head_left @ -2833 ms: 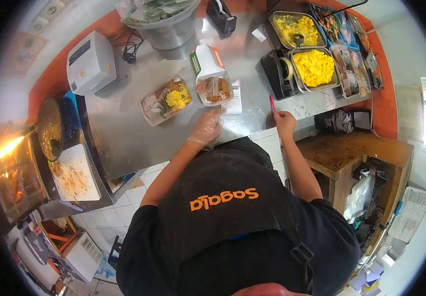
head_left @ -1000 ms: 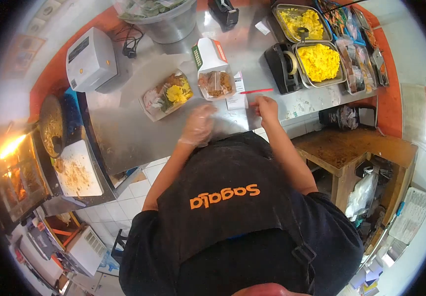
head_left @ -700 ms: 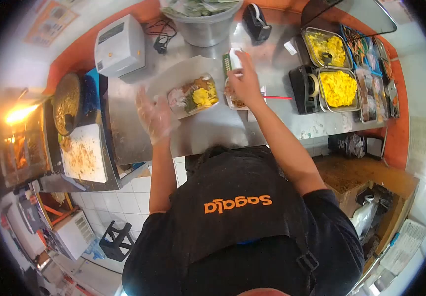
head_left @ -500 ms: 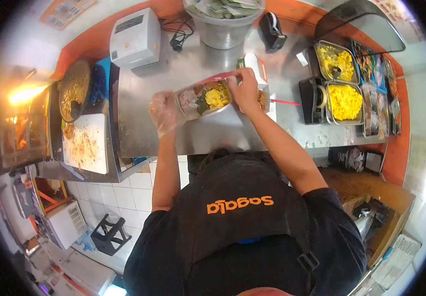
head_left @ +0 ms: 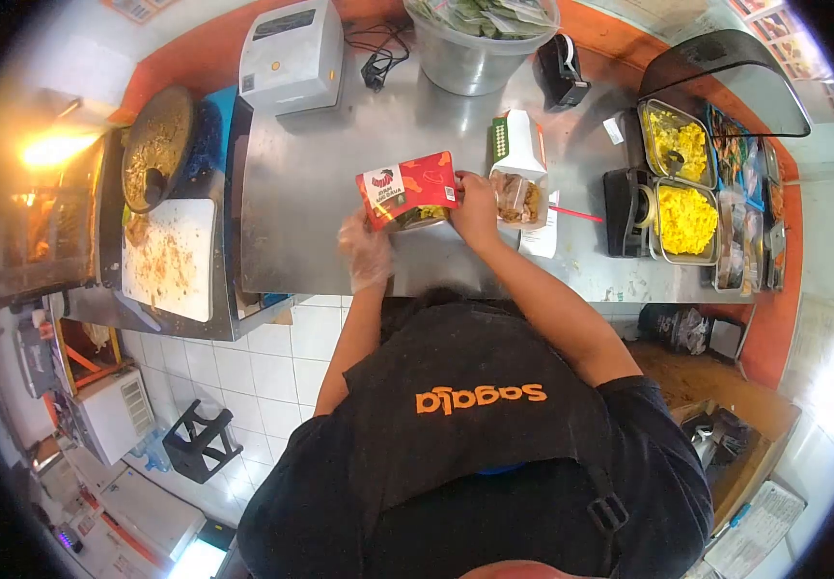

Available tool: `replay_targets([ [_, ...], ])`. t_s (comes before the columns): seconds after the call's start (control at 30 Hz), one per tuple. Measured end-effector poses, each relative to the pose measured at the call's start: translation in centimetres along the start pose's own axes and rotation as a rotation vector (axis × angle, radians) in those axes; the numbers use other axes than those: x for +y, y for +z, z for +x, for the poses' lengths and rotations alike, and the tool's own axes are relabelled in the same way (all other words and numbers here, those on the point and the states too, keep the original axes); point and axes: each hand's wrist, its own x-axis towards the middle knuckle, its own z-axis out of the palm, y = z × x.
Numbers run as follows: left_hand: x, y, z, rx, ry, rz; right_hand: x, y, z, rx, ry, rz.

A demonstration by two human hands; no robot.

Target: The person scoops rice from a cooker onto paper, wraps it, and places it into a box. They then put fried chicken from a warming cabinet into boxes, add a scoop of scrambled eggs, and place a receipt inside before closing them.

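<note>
A food box [head_left: 407, 191] with a red printed lid is lifted a little above the steel counter [head_left: 320, 174]; yellow food shows under the half-closed lid. My left hand [head_left: 367, 253], in a clear plastic glove, holds the box's near left corner. My bare right hand [head_left: 475, 207] grips the box's right edge and the lid. Just to the right stands a second open box [head_left: 516, 188] with brown food, its white lid upright. A receipt [head_left: 539, 234] and a red pen [head_left: 576, 214] lie beside it.
A white label printer [head_left: 291, 41] and a grey tub of packets [head_left: 480, 34] stand at the back. Metal trays of yellow food [head_left: 684, 220] and a tape dispenser [head_left: 626, 210] sit on the right. A cutting board [head_left: 169, 259], a pan [head_left: 154, 145] and a flame [head_left: 45, 150] are left.
My right hand put down the red pen and reached to the left box. Both hands lifted that box and the red lid has folded down over the food.
</note>
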Motion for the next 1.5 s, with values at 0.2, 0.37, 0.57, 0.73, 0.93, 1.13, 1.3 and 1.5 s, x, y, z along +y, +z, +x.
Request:
replay_targets([
  [0.2,0.8,-1.4,2.5,-0.049,-0.172,-0.217,-2.2,-3.8,2.9,-0.371,0.288,0.159],
  [0.37,-0.1,-3.1,3.4,-0.169,-0.155,-0.090,-2.1,-4.4,2.8,-0.434,0.214,0.112],
  [0.57,1.3,-4.4,3.1,-0.211,-0.202,-0.076,0.6,-2.9,1.6,-0.409,0.206,0.184],
  [0.73,0.9,-4.2,2.7,-0.263,-0.126,-0.137,1.7,-2.2,0.7,-0.336,0.127,0.200],
  [0.93,-0.3,-3.0,1.3,-0.254,-0.105,-0.361,0.0,-2.9,-0.4,-0.348,0.245,0.397],
  [1.13,-1.2,-2.8,1.3,-0.312,0.110,-0.244,1.3,-3.9,-1.5,-0.514,-0.084,0.332],
  [1.3,-0.2,-5.0,1.3,-0.486,0.293,-0.184,1.2,-5.3,-1.2,-0.668,-0.014,0.453],
  [1.5,2.1,-3.3,-0.2,-0.358,0.187,-0.168,0.3,-5.8,-0.9,-0.722,-0.001,0.412],
])
